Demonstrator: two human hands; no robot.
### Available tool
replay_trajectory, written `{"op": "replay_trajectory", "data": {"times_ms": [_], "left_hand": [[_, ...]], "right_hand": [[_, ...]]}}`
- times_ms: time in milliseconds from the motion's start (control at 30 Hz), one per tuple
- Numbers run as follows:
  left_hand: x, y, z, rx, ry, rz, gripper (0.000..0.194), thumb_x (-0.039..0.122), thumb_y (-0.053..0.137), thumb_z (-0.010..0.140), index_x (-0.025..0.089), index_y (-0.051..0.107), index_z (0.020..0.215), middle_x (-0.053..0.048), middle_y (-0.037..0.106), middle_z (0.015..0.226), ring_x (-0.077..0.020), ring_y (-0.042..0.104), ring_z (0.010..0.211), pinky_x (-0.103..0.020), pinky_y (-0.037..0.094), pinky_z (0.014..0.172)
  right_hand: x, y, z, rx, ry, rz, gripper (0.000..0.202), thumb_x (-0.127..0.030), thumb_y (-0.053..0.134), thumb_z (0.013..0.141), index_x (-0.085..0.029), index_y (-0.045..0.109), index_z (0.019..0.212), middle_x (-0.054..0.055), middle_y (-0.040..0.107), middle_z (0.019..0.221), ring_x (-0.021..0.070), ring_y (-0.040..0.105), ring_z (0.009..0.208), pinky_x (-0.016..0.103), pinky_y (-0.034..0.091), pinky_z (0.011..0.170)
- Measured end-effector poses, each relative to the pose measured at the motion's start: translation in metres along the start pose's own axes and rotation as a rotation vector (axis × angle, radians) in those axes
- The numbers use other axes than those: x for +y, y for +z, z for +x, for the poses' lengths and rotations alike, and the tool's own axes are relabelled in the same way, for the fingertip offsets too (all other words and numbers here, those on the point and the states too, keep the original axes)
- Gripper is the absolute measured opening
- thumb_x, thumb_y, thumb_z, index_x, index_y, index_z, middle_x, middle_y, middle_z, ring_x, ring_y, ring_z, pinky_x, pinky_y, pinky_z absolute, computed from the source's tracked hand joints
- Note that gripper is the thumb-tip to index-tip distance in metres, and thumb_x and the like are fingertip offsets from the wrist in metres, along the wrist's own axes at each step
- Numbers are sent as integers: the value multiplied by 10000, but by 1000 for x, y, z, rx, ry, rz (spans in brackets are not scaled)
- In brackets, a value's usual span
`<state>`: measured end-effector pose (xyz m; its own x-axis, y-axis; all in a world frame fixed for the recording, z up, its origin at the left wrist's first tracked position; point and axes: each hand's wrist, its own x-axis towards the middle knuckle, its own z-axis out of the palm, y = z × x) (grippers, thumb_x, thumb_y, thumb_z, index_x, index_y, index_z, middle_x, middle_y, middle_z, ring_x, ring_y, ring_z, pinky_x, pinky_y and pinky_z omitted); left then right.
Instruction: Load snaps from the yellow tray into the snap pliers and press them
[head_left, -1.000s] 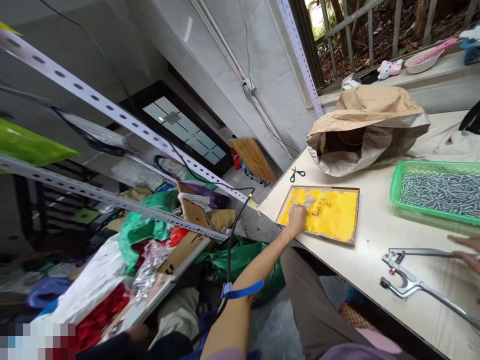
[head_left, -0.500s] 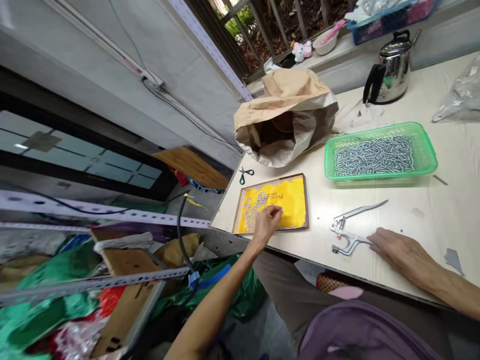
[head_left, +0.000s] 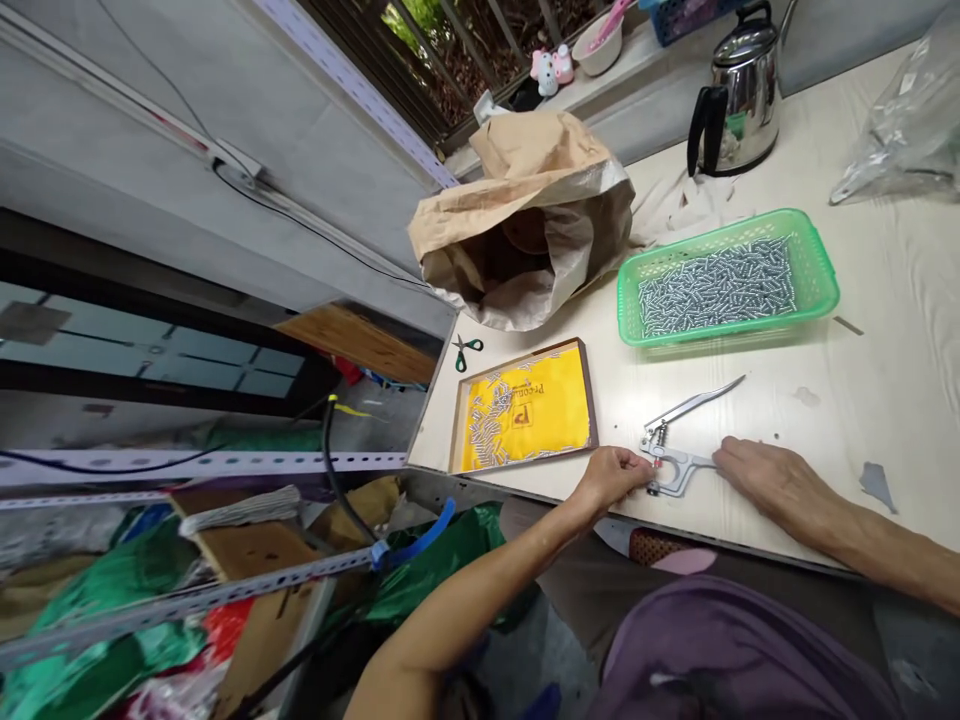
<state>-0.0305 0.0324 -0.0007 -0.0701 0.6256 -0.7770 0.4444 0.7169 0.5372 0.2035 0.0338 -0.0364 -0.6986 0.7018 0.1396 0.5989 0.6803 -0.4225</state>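
Note:
My right hand (head_left: 772, 482) is closed on the lower handle of a pair of silver spring-loaded hand pliers (head_left: 686, 462), which lies on the table with its upper handle raised. At the jaw end, my left hand (head_left: 616, 476) has its fingertips pinched together; whatever they hold is too small to make out. Left of the pliers is a shallow cardboard tray (head_left: 592, 400) with a yellow bottom and small metal pieces gathered at its left side. Behind the pliers, a green plastic basket (head_left: 821, 290) holds a heap of small silver metal pieces (head_left: 716, 288).
An open brown paper bag (head_left: 525, 220) stands at the back left, with green-handled scissors (head_left: 469, 352) in front of it. A steel kettle (head_left: 742, 100) and a clear plastic bag (head_left: 907, 140) are at the back right. The table's front edge runs close below both hands.
My left hand has moved right, from over the yellow-bottomed tray to the jaw of the pliers. My right hand keeps its hold on the handle. The view has shifted a little.

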Motion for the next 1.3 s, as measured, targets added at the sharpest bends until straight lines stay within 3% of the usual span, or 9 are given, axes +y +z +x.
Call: {"op": "replay_trajectory", "data": {"times_ms": [367,500,600,667,767,933,1033,1167,1300], "left_hand": [[6,-1,7,-105,-119,63,191,254,776,680,104,657,677,73,480,414,-43,422,377,-156,336,393],[5,0,7,-100,-138,52,237,301,799,668,105,666,688,76,463,396,-39,411,368,-153,350,393],[2,1,6,-96,-127,18,244,308,797,675,104,666,702,80,455,389,-36,399,358,-152,351,385],[0,2,6,-84,-121,7,231,295,787,688,102,662,705,81,456,393,-34,394,356,-151,347,381],[-2,3,7,-68,-118,7,191,259,761,717,100,655,718,83,460,402,-34,390,355,-151,339,379],[-2,3,2,-63,-97,91,168,265,704,778,103,662,766,76,461,430,-48,403,379,-172,364,416],[-1,5,-7,71,85,326,163,265,672,806,118,656,738,31,532,540,-99,518,509,-224,455,528],[7,19,-10,313,662,721,208,294,685,809,153,632,952,-79,645,966,-232,604,961,-366,512,838],[24,36,10,195,997,909,590,353,748,750,160,471,1235,-153,517,1301,-306,486,1192,-473,463,968]], "right_hand": [[-4,-11,1,-34,-14,29,259,-29,337,859,-196,534,836,52,581,814,160,541,698,269,390,607],[9,-7,3,-12,-1,-51,173,-253,456,909,-182,565,1024,111,614,994,216,566,845,318,429,674],[26,-6,11,39,19,-165,606,-499,606,802,-174,456,1291,192,503,1330,343,476,1165,444,431,833],[35,-8,18,30,5,-212,760,-572,638,738,-179,409,1347,197,449,1403,376,383,1274,494,395,900],[41,-11,29,-21,-20,-221,784,-582,664,692,-158,448,1314,199,520,1325,376,414,1242,495,380,899],[33,-19,35,-49,0,-213,615,-526,625,738,-189,505,1238,138,632,1090,320,532,1005,454,367,816],[26,-23,34,-47,-10,-218,523,-442,622,771,-199,509,1221,108,644,1007,287,538,933,416,356,794],[19,-25,31,-34,-36,-203,517,-321,652,767,-194,485,1240,87,641,961,267,542,900,383,364,779],[16,-25,28,-50,-2,-222,689,-320,760,673,-149,462,1271,105,638,993,270,540,904,365,398,773]]}}
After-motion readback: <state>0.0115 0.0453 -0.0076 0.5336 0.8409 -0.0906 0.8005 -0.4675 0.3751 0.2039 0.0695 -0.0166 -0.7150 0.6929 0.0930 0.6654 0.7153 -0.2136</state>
